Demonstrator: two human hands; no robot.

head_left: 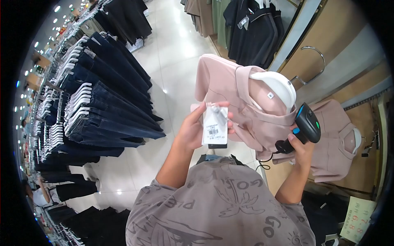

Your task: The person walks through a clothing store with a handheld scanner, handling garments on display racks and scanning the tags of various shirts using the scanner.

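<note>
Left hand was clamped on white price tag of pink shirt; right hand gripped black barcode scanner, just right of tag.

Soft matt cloth shirt, paper tag, glossy plastic scanner

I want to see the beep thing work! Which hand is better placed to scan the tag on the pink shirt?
Probably the right hand: it already grips the barcode scanner beside the pink shirt. The left hand holds the price tag up, barcode showing.
</note>
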